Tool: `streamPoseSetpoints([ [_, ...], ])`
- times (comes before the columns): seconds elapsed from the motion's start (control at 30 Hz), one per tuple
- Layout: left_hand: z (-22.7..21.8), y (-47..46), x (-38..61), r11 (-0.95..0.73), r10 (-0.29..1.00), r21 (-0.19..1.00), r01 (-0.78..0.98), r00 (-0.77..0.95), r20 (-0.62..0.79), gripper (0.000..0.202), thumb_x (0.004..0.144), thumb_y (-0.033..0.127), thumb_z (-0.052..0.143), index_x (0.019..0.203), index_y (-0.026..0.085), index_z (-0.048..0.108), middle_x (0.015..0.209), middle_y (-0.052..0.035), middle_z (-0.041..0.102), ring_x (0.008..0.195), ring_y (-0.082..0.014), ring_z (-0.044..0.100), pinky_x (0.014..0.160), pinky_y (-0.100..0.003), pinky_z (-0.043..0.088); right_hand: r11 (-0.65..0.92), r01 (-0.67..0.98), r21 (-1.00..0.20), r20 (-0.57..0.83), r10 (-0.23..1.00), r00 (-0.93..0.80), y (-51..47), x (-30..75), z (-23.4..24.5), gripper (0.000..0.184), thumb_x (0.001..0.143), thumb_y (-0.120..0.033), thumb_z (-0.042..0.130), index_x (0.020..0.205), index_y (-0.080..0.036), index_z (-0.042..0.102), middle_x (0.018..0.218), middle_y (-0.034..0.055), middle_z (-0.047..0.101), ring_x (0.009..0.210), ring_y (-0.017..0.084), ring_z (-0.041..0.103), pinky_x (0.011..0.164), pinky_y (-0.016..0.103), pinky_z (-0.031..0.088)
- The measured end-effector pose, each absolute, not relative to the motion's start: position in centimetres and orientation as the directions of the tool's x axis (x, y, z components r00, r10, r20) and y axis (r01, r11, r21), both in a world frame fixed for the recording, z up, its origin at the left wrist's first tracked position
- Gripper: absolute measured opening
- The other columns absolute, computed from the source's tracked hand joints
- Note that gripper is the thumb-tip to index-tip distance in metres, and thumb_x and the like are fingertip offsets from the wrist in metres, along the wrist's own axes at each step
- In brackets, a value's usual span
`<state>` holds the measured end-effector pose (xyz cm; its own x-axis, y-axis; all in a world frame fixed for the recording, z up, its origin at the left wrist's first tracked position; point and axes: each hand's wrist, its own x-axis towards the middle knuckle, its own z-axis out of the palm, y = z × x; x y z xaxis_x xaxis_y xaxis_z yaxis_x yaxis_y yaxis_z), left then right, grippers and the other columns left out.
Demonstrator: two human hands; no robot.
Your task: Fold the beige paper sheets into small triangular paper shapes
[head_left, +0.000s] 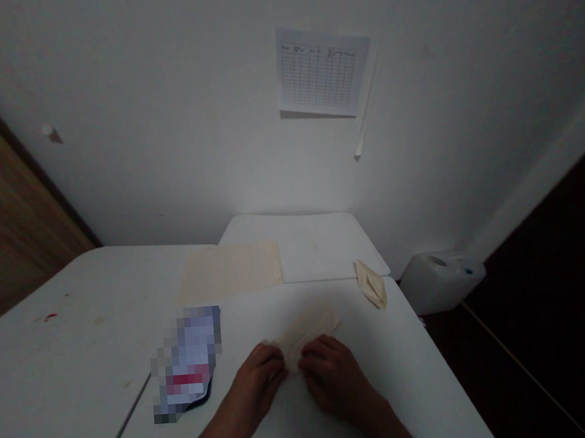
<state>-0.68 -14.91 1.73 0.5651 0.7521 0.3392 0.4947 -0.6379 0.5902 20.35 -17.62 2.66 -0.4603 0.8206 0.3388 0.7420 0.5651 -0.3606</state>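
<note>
My left hand (258, 381) and my right hand (333, 375) rest side by side on the white table (72, 368), near its front. Both pinch the near end of a folded cream piece of paper (310, 330) that lies flat and stretches away to the upper right. The fingers of each hand are curled and pressed onto the paper's edge. A small folded cream paper shape (371, 284) lies farther right near the table's edge.
A cream sheet (230, 270) lies flat farther back. A blurred flat item (187, 363) sits left of my hands. A printed chart (321, 71) hangs on the wall. A white plastic canister (441, 278) stands on the dark floor at right; a wooden door (6, 219) at left.
</note>
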Motion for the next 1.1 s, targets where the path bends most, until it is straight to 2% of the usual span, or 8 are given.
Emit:
streamPoseSetpoints([
  [0.17, 2.5, -14.4, 0.0, -0.544, 0.821, 0.646, 0.536, 0.501, 0.275, 0.021, 0.089, 0.016, 0.048, 0.075, 0.019, 0.064, 0.087, -0.0054, 0.061, 0.084, -0.0179, 0.060, 0.077, -0.030, 0.051, 0.542, 0.760, -0.359, 0.360, 0.832, -0.423, -17.7, 20.0, 2.1, 0.006, 0.089, -0.021, 0.058, 0.084, -0.022, 0.063, 0.095, 0.0006, 0.065, 0.093, 0.017, 0.055, 0.087, 0.030, 0.043],
  [0.47, 2.4, -14.2, 0.5, -0.487, 0.861, 0.654, 0.579, 0.442, 0.251, 0.018, 0.083, 0.013, 0.050, 0.074, 0.019, 0.064, 0.084, -0.0047, 0.062, 0.082, -0.0185, 0.061, 0.075, -0.030, 0.049, 0.517, 0.790, -0.328, 0.373, 0.840, -0.394, -17.6, 19.5, 1.4, 0.007, 0.088, -0.019, 0.059, 0.083, -0.021, 0.063, 0.092, 0.0019, 0.064, 0.091, 0.018, 0.054, 0.084, 0.031, 0.043],
  [0.67, 2.8, -13.9, 0.7, -0.455, 0.876, 0.668, 0.588, 0.431, 0.217, 0.017, 0.078, 0.011, 0.051, 0.066, 0.019, 0.061, 0.076, -0.0035, 0.061, 0.075, -0.0179, 0.060, 0.070, -0.029, 0.047, 0.525, 0.791, -0.312, 0.379, 0.833, -0.403, -17.8, 19.4, 1.4, 0.007, 0.089, -0.017, 0.057, 0.086, -0.021, 0.062, 0.092, 0.0019, 0.063, 0.092, 0.018, 0.054, 0.085, 0.031, 0.042],
  [0.93, 1.9, -14.0, 0.4, -0.422, 0.898, 0.668, 0.613, 0.386, 0.212, 0.009, 0.079, 0.013, 0.054, 0.080, 0.019, 0.061, 0.076, -0.0007, 0.060, 0.066, -0.0151, 0.057, 0.063, -0.027, 0.044, 0.590, 0.761, -0.270, 0.376, 0.792, -0.481, -17.8, 19.5, 1.3, 0.011, 0.089, -0.018, 0.057, 0.093, -0.024, 0.064, 0.098, 0.0015, 0.064, 0.096, 0.018, 0.053, 0.089, 0.032, 0.040],
  [1.1, 2.0, -14.5, 0.2, -0.512, 0.851, 0.650, 0.562, 0.438, 0.292, 0.017, 0.087, 0.014, 0.049, 0.078, 0.019, 0.062, 0.082, -0.0035, 0.060, 0.075, -0.0162, 0.059, 0.069, -0.027, 0.047, 0.595, 0.752, -0.283, 0.357, 0.793, -0.493, -17.8, 19.6, 1.3, 0.014, 0.088, -0.018, 0.059, 0.097, -0.027, 0.066, 0.104, 0.0006, 0.064, 0.099, 0.017, 0.053, 0.090, 0.031, 0.040],
])
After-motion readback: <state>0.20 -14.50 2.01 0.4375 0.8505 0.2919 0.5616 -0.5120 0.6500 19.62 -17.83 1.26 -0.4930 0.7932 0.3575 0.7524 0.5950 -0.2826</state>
